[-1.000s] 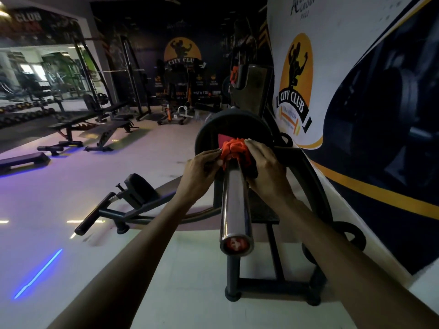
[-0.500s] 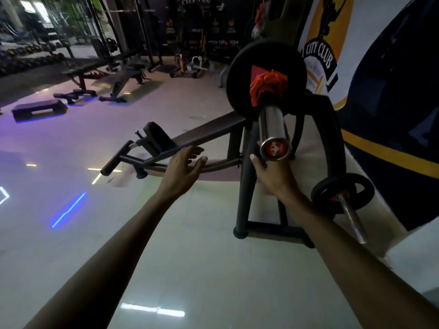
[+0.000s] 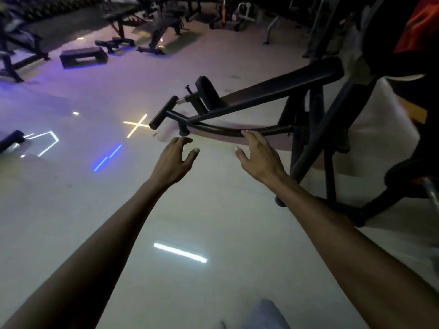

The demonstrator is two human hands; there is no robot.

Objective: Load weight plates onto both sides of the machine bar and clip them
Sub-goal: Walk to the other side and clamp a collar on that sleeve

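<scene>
Forearms run up from 6 o'clock over a pale glossy floor (image 3: 190, 222). Left hand (image 3: 172, 160) just left of centre, fingers spread and loose, holding nothing; right hand (image 3: 260, 157) just right of centre, likewise splayed and empty, fingertips near a curved frame tube (image 3: 225, 130) but apparently not touching. Beyond, at 1 to 2 o'clock, the machine (image 3: 273, 91): black sloping beam, pad and handle at its low end. Task items sit at the right edge: dark plate (image 3: 384, 32) at 2 o'clock, blurred, with an orange clip (image 3: 418, 27) against it; a smaller plate (image 3: 408, 179) on a steel peg at 4 o'clock, partly cut off. Judged: plates heavy, rigid, rim likely smooth; best taken two-handed at opposite edges. Clip light, springy; squeeze its handles. Far at 11 to 12 o'clock, benches (image 3: 164, 27) and a step box (image 3: 83, 57). No writing legible; too dim and blurred.
</scene>
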